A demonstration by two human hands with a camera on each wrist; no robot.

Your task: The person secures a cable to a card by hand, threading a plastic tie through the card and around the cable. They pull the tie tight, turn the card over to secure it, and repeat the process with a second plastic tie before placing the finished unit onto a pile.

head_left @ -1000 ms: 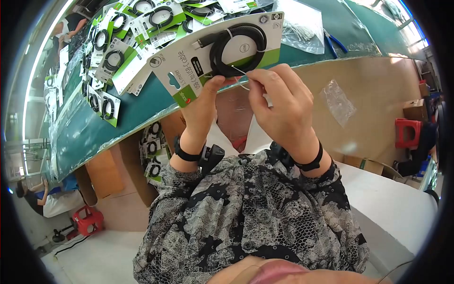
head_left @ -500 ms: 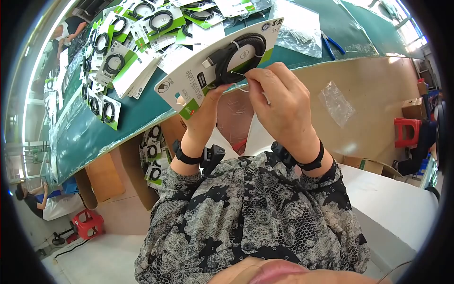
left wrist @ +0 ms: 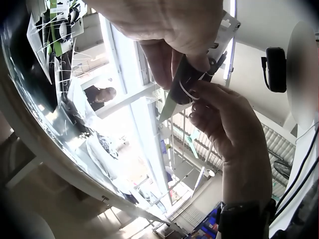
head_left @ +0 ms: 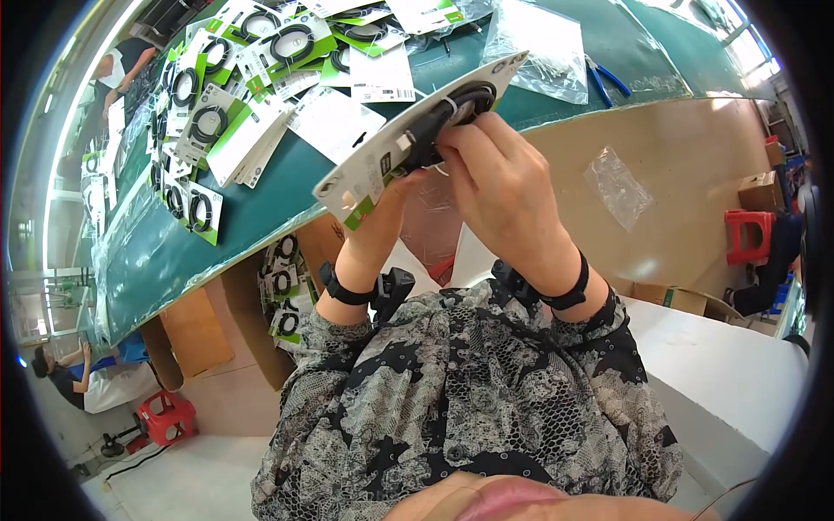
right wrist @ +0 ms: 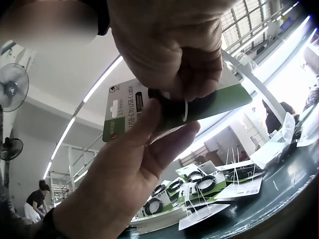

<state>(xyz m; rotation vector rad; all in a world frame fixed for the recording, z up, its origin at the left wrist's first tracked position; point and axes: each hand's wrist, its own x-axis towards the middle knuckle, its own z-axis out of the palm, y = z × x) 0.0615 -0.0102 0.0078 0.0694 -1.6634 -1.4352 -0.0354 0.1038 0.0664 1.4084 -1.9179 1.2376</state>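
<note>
My left hand grips the lower edge of a white-and-green cable card, its thumb on the front. A coiled black USB-C cable lies against the card's face, a white tie near its top. In the head view the card is steeply tilted. My right hand is at the coil, thumb and fingertips together. The right wrist view shows a white cable tie running over the coil and the card edge, right under those fingers. From the left wrist side the tie loops by the right thumb and forefinger, which pinch it.
Many carded cables pile up on the green table at the left and back. A plastic bag of white ties and blue-handled pliers lie at the back right. More carded cables stand in a box below the table edge.
The card has tilted until nearly edge-on to the head camera and come slightly lower. My right hand has moved up and left over the coil, covering part of it.
</note>
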